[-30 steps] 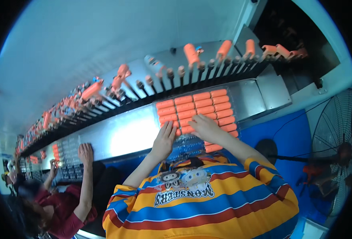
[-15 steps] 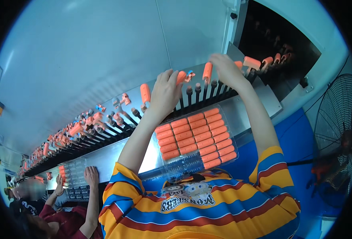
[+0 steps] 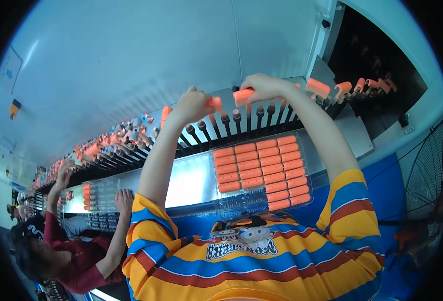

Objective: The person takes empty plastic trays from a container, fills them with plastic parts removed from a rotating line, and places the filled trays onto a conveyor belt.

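Orange shell (image 3: 243, 97) newly in right hand (image 3: 264, 88), both grips snug, second shell (image 3: 214, 104) in left hand (image 3: 193, 105).

Place: looks like a factory | Clue: long row of black pegs (image 3: 260, 111) topped with orange pieces (image 3: 318, 88) | Clue: shiny metal counter (image 3: 191, 175) | Clue: clear tray (image 3: 241, 198) of matching pieces in rows | Clue: another worker (image 3: 73, 263) farther along the same row | Clue: big wire fan (image 3: 424, 173)
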`<control>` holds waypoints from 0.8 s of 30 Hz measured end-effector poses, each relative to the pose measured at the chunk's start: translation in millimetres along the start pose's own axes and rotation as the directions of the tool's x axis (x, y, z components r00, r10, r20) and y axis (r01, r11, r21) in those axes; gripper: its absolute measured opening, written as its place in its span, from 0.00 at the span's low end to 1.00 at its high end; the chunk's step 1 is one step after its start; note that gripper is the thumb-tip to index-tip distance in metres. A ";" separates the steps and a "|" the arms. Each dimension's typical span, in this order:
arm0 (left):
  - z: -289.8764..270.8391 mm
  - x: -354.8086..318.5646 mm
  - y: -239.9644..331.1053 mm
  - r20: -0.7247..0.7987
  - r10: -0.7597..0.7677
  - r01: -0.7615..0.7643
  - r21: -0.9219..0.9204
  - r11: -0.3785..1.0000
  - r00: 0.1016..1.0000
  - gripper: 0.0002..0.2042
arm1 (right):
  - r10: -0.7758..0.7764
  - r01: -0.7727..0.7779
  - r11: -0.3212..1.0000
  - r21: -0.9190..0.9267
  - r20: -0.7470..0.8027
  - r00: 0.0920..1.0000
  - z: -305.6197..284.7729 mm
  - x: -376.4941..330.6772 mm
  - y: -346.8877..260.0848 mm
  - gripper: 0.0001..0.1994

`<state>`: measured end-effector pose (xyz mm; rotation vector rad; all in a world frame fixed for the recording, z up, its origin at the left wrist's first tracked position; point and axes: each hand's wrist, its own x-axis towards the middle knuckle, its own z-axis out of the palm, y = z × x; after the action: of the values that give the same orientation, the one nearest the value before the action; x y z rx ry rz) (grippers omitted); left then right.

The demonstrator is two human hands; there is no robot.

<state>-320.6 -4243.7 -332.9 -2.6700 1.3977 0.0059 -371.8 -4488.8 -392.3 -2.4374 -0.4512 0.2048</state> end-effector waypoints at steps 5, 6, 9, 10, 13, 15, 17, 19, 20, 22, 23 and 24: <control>15.4 1.8 17.7 -0.200 -0.105 0.124 0.082 0.989 0.974 0.11 | -0.364 0.217 0.898 -0.382 -0.372 0.854 24.5 -15.2 12.8 0.14; 8.8 0.0 24.8 -0.221 -0.125 0.154 0.117 0.981 0.967 0.11 | -0.393 0.202 0.882 -0.426 -0.428 0.813 24.8 -23.0 9.2 0.15; 0.3 -4.5 36.3 -0.371 -0.105 0.175 0.161 0.971 0.923 0.10 | -0.512 0.247 0.847 -0.470 -0.603 0.612 9.8 -49.2 -4.2 0.14; 1.6 -8.7 39.0 -0.433 -0.106 0.184 0.143 0.972 0.895 0.09 | -0.507 0.290 0.857 -0.426 -0.597 0.621 8.4 -61.2 -6.5 0.15; 10.4 -18.4 51.8 -0.641 -0.016 0.168 0.177 0.970 0.768 0.11 | -0.461 0.334 0.886 -0.320 -0.544 0.701 58.2 -118.9 5.8 0.20; 14.3 -19.2 53.0 -0.668 -0.078 0.227 0.138 0.964 0.740 0.13 | -0.373 0.332 0.926 -0.182 -0.295 0.879 102.8 -161.5 28.4 0.21; 2.9 -24.3 28.3 -0.481 -0.272 0.312 0.002 0.950 0.833 0.17 | -0.349 0.331 0.937 -0.113 -0.272 0.897 141.7 -202.3 43.5 0.21; -17.0 -10.9 46.2 -0.179 -0.545 0.482 -0.301 0.823 0.819 0.19 | -0.315 0.293 0.949 -0.116 -0.275 0.909 173.6 -232.9 61.1 0.20; -23.7 -11.3 44.1 -0.280 -0.370 0.338 -0.158 0.928 0.886 0.18 | -0.286 0.260 0.958 -0.123 -0.294 0.912 181.5 -243.0 65.1 0.18; -29.8 -19.0 51.1 -0.265 -0.393 0.366 -0.147 0.919 0.881 0.18 | -0.262 0.228 0.964 -0.139 -0.329 0.907 191.4 -259.2 73.5 0.19; -31.5 -25.6 54.5 -0.344 -0.371 0.373 -0.065 0.926 0.862 0.16 | -0.231 0.184 0.970 -0.161 -0.361 0.903 191.0 -265.8 75.2 0.19; -28.6 -29.4 52.5 -0.386 -0.339 0.354 -0.034 0.934 0.858 0.16 | -0.218 0.173 0.973 -0.153 -0.369 0.904 193.7 -270.8 80.3 0.19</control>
<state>-382.0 -4252.5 -308.5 -2.9585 0.9482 -0.6089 -651.1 -4537.3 -584.4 -2.4428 -0.5364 -0.3917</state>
